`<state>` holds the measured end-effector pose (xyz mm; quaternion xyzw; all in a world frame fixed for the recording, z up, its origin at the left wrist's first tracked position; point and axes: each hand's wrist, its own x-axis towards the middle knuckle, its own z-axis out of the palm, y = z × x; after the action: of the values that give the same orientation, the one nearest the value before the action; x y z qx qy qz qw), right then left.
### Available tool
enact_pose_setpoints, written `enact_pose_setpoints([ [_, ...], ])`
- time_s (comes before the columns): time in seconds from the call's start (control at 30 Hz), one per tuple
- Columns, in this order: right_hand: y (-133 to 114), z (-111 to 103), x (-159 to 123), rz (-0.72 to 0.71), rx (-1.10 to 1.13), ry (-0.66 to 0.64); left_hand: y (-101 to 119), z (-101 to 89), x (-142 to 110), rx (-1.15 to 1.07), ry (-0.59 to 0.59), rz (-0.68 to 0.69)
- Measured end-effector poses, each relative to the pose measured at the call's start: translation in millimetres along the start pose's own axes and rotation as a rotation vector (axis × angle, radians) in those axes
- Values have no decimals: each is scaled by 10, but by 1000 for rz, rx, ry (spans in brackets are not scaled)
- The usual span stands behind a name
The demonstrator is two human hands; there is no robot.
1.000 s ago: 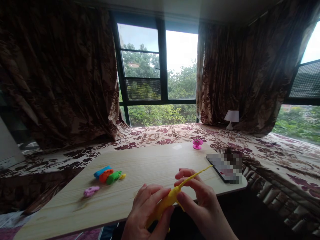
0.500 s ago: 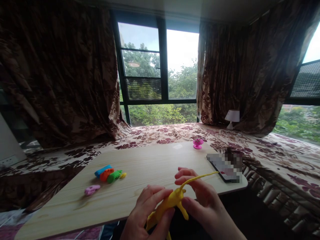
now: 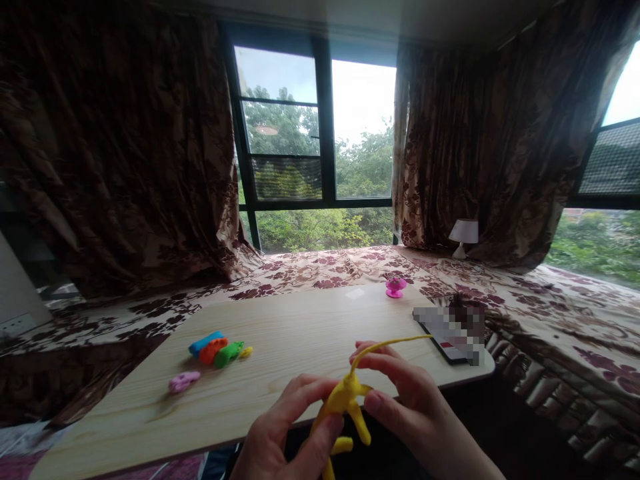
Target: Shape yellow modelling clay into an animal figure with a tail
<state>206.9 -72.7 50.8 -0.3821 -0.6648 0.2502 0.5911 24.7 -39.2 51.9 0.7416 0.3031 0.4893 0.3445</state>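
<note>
At the frame's lower centre, the yellow figure is pinched in the left hand, presumably for steadiness; the right hand is held with thumb and fingers parted beside the thin strand.

Dim indoors, lit by daylight from the window ahead and a second window at far right. Blows out to white in the upper right pane, yet sinks close to black in the folds of the curtains. Gleams faintly across the counter, with a soft shadow on the near side of the pink lump. Leaves the hands partly shaded. Stretches and leans toward the edges; softens in fine detail; breaks into mosaic blocks over the phone.
</note>
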Motion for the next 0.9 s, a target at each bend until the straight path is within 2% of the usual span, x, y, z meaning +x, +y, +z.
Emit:
enact_pose_setpoints([
  [0.1,47,-106,-79,-31,-274,150,-94,-54,27,230,134,78],
  [0.2,11,-223,-110,-139,-502,287,-174,-76,34,396,182,163],
  [0.3,-45,-288,-51,-179,-661,290,-218,-79,26,510,146,230],
  [0.43,-46,-292,72,-129,-741,248,-243,-98,26,599,96,320],
  [0.5,-25,-273,105,-109,-674,238,-246,-107,31,612,98,333],
  [0.6,0,-225,103,-49,-427,223,-237,-109,34,609,83,316],
  [0.77,33,-102,63,205,79,240,-210,-90,16,570,28,279],
  [0.9,67,-1,65,231,262,279,-189,-79,7,523,39,251],
])
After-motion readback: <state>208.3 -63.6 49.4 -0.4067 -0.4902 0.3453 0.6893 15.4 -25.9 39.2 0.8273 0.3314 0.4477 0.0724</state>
